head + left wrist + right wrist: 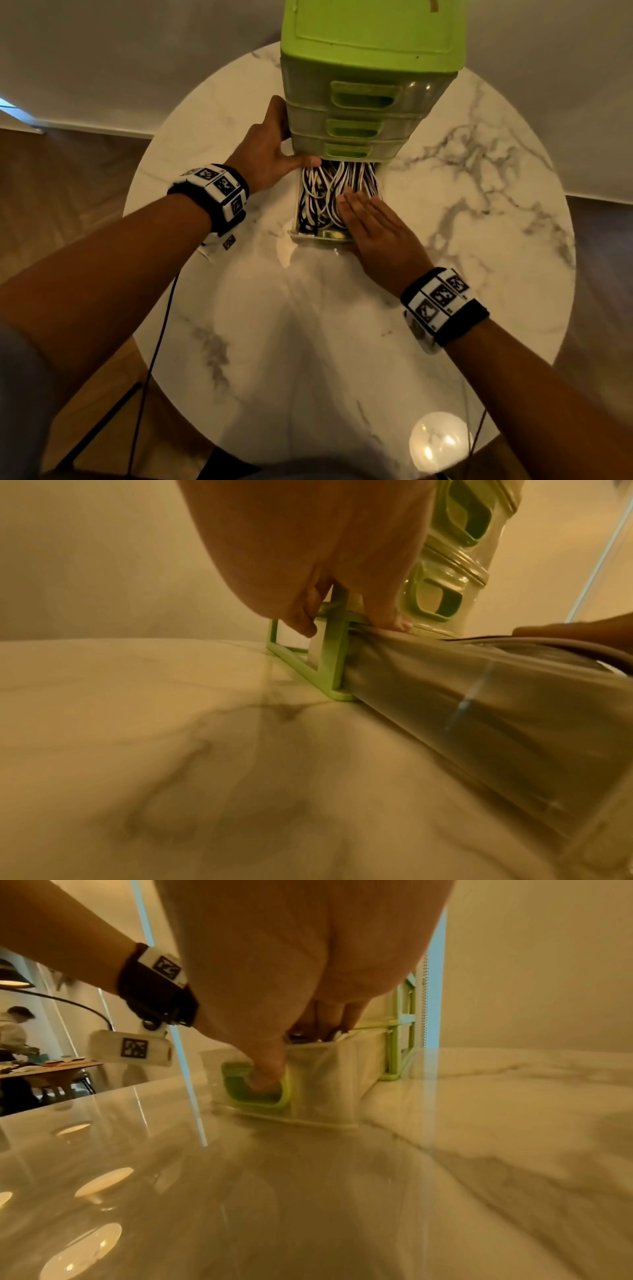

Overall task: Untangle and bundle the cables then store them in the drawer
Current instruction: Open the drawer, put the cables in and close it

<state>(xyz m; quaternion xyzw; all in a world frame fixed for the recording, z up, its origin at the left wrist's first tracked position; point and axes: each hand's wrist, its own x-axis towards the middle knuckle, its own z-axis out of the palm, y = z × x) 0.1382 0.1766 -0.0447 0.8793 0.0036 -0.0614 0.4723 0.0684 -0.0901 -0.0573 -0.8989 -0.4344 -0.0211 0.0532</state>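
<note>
**A:** Bottom drawer [310, 236] is pulled out of the green cabinet [371, 51] on the marble table [479, 240], and the cables [322, 195] are in it, black and white loops filling it front to back.

**B:** Right hand [373, 229]?

**A:** Flat on top of the cables at the drawer's right side, fingers [352, 205] straight and together, pressing down. From the right wrist view the thumb [267, 1066] hooks into the green handle [260, 1093] on the drawer front.

**B:** So it's gripping the drawer?

**A:** Thumb in the handle, fingers over the rim onto the cables, so yes, the front wall sits between them.

**B:** And the left hand [270, 150]?

**A:** Against the cabinet's left side, fingers wrapped round the frame [329, 656], thumb [305, 161] lying across the front just above the open drawer.

**B:** The upper drawers?

**A:** Three above, all pushed in.
</note>
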